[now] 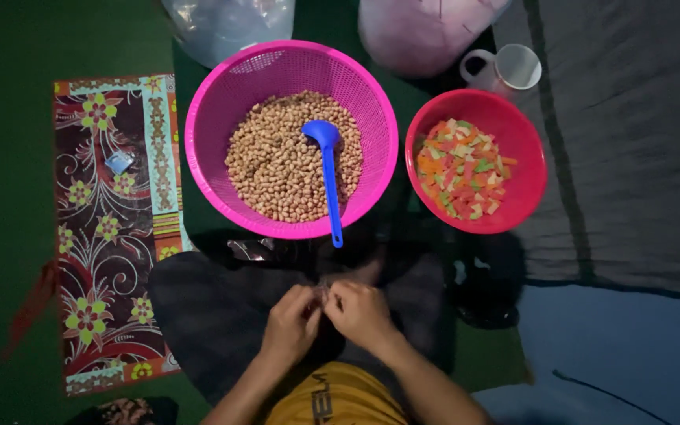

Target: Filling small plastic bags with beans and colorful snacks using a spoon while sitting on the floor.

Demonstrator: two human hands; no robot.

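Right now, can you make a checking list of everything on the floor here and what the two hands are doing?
Surface: dark green floor, with a flowered mat at the left.
Job's things: the left hand and the right hand meet over the lap, pinching something small that is too dim to identify.
Clutter: pink basket of peanuts with a blue ladle; red bowl of coloured chips; white mug; clear bags.
Grippers: both hands closed at the fingertips.
Cables: a thin dark line at lower right, maybe a cable.
Surroundings: grey cloth at right.
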